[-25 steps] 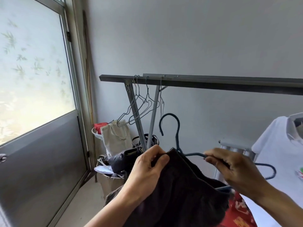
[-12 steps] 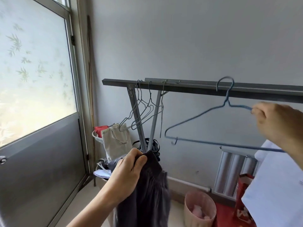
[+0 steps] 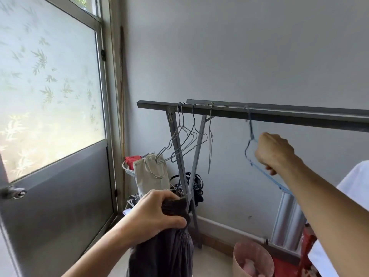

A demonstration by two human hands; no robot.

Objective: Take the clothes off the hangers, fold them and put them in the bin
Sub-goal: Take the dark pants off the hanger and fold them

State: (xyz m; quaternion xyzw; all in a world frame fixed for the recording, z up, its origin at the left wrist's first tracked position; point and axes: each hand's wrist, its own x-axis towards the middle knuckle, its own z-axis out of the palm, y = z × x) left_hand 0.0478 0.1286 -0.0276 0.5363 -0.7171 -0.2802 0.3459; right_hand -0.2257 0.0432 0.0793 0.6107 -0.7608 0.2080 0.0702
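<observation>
A dark grey garment [image 3: 165, 248] hangs down from my left hand [image 3: 157, 212], which grips it bunched at the top, low in the middle of the view. A blue hanger [image 3: 249, 136] hangs by its hook on the grey metal rail [image 3: 279, 114]. My right hand [image 3: 273, 152] holds the hanger's shoulder with curled fingers, just below the rail. A white shirt [image 3: 351, 196] shows at the right edge. Three bare wire hangers [image 3: 185, 140] hang at the rail's left end.
A frosted-glass door [image 3: 50, 136] fills the left side. Under the rail's crossed legs [image 3: 187, 172] lie a cream tote bag [image 3: 149, 172], dark bags and a basket. A pinkish round bin [image 3: 253, 260] stands on the floor at lower right, beside a red bag [image 3: 305, 248].
My right hand carried the blue hanger up out of the dark garment and hooked it on the rail. My left hand kept the garment, which now hangs free.
</observation>
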